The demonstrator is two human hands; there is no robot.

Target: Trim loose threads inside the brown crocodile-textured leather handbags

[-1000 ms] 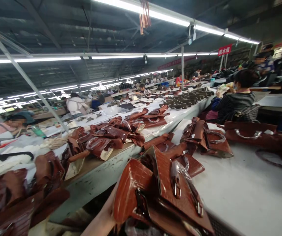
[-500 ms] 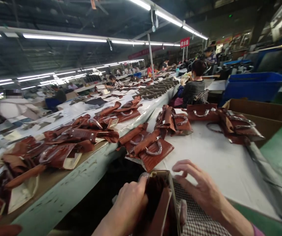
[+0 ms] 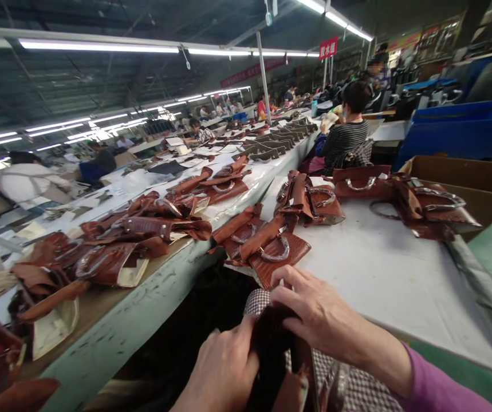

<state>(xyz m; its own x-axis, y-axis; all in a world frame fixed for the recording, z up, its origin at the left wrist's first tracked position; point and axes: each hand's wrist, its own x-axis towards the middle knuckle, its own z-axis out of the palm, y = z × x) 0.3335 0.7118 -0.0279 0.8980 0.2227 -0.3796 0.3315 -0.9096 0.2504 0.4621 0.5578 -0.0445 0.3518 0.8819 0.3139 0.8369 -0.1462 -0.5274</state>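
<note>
A brown leather handbag (image 3: pixel 291 391) rests over my lap at the bottom middle, its dark opening facing me. My left hand (image 3: pixel 226 366) grips the bag's left side, with the thumb at the rim and the other fingers partly hidden. At the far upper edge, my right hand (image 3: pixel 308 309) is closed on the bag with bent fingers. Part of a plastic-wrapped handle (image 3: pixel 334 383) shows at the bag's right. Just beyond my hands, a handbag with a wrapped handle (image 3: pixel 282 257) lies on the white table (image 3: pixel 383 280).
More brown handbags (image 3: pixel 112 263) crowd the long bench at left. Others (image 3: pixel 435 206) lie at the white table's far side, beside a cardboard box (image 3: pixel 477 177) and blue bin (image 3: pixel 460 131). A co-worker in a striped top (image 3: pixel 344 143) sits ahead. A dark gap separates bench and table.
My right hand has moved left from beside the bag onto its far upper edge, and its fingers have closed there. My left hand keeps its hold. The view has shifted slightly.
</note>
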